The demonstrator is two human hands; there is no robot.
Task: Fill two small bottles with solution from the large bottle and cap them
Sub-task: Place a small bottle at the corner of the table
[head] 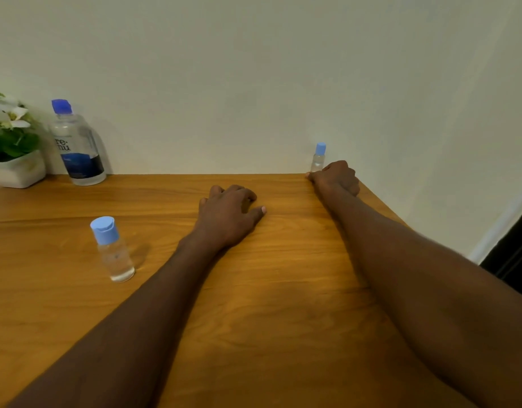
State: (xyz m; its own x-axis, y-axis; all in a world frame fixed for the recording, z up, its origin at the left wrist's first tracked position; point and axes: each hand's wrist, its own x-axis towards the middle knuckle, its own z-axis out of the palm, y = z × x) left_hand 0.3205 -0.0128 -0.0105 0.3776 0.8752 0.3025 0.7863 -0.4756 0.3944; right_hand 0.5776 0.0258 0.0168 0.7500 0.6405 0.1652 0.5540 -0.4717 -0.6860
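Observation:
The large clear bottle (77, 145), with a dark blue cap and blue label, stands at the back left against the wall. One small clear bottle (114, 251) with a light blue flip cap stands upright on the wooden table (268, 304), left of my left forearm. A second small capped bottle (318, 157) stands at the table's far edge. My right hand (336, 178) is curled around its lower part, thumb tip at its left, hiding its base. My left hand (228, 213) rests on the table's middle, fingers loosely bent, holding nothing.
A white pot with a green plant and white flowers (14, 148) stands at the back left, beside the large bottle. A pale wall runs right behind the table's far edge. The table's right edge slants away beside my right forearm.

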